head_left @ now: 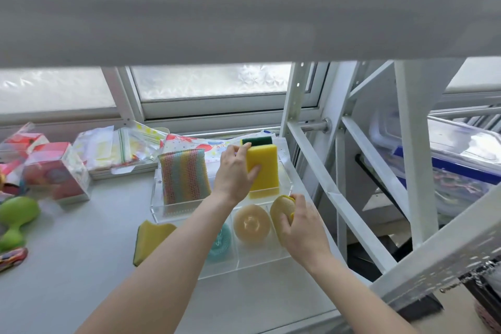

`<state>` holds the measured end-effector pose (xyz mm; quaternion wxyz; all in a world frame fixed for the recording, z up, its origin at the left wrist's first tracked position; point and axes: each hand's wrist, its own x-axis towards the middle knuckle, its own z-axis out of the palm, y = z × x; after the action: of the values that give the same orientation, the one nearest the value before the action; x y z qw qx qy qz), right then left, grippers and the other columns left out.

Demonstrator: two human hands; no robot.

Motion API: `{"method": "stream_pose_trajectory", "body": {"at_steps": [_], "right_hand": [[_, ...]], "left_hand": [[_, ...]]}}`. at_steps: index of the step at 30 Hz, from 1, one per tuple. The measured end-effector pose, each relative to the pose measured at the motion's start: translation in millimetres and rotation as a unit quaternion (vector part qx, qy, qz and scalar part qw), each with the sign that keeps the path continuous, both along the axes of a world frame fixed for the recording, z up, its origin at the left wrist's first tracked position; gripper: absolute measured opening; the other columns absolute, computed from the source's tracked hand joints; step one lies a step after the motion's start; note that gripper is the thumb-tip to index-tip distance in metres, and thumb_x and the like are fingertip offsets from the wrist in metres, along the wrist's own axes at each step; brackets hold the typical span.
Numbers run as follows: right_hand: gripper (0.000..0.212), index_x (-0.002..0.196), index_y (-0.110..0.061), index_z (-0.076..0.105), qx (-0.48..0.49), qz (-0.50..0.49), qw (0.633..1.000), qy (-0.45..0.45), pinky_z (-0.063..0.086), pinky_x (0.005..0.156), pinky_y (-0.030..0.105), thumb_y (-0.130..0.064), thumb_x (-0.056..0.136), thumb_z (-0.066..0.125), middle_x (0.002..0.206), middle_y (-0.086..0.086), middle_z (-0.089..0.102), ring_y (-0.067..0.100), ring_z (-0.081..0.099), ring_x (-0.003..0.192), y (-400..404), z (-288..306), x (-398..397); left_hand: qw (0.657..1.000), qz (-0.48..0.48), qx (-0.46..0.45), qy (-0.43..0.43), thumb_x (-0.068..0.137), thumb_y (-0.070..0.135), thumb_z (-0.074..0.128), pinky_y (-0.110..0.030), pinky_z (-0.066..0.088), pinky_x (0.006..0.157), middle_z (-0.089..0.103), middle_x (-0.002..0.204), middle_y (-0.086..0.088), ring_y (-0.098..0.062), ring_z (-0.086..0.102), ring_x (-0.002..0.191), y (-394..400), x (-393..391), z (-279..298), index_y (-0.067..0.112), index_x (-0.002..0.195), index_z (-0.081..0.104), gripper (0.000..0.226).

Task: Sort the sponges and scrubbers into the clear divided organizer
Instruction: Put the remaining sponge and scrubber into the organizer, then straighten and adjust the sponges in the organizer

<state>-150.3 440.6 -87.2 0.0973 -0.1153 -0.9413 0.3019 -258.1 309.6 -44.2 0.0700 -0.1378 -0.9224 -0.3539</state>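
The clear divided organizer (158,198) sits on the white table. My left hand (235,171) grips a yellow sponge (267,171) with a green back, upright in the far right compartment. A striped mesh scrubber (184,175) leans in the far left compartment. My right hand (303,228) holds a yellow-beige round scrubber (280,210) over the near right compartment. A beige round puff (251,224) fills the near middle compartment. A teal scrubber (221,247) lies in the near left one, partly hidden by my forearm. Another yellow sponge (151,237) lies on the table left of the organizer.
Packaged goods (58,171) and plastic bags (119,146) lie at the back left below the window. A green brush (15,218) rests at the left edge. A white metal rack (352,171) with storage bins (461,160) stands close on the right.
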Motion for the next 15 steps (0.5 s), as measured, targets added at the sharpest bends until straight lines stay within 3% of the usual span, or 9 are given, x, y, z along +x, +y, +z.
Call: {"method": "stream_pose_trajectory", "body": {"at_steps": [4,9,15], "right_hand": [[0.045,0.134,-0.014,0.036,0.079,0.009,0.996,-0.037,0.041,0.09,0.035,-0.031,0.092,0.043,0.113,0.009,0.052,0.026,0.046,0.104,1,0,2],[0.058,0.141,-0.016,0.031,0.087,0.008,0.995,-0.055,0.04,0.095,0.034,-0.043,0.091,0.043,0.125,0.008,0.046,0.025,0.041,0.116,6,13,0],[0.059,0.137,-0.011,0.04,0.031,-0.003,0.997,0.069,0.04,0.098,0.034,-0.039,0.087,0.056,0.129,0.009,0.049,0.024,0.044,0.121,-12,45,1]], "left_hand": [[0.999,0.01,-0.052,-0.01,0.09,0.036,0.054,-0.041,0.04,0.101,0.039,0.133,-0.013,-0.029,0.035,0.126,0,-2,2,0.014,0.147,0.023,0.068],[0.999,0.03,-0.029,0.004,0.088,0.038,0.058,-0.04,0.036,0.105,0.036,0.139,-0.015,-0.031,0.033,0.13,-10,8,8,0.015,0.148,0.018,0.076],[0.996,0.038,0.03,0.076,0.087,0.033,0.06,-0.034,0.036,0.105,0.048,0.129,-0.012,-0.026,0.043,0.124,-49,27,33,0.012,0.139,0.038,0.06]]}}
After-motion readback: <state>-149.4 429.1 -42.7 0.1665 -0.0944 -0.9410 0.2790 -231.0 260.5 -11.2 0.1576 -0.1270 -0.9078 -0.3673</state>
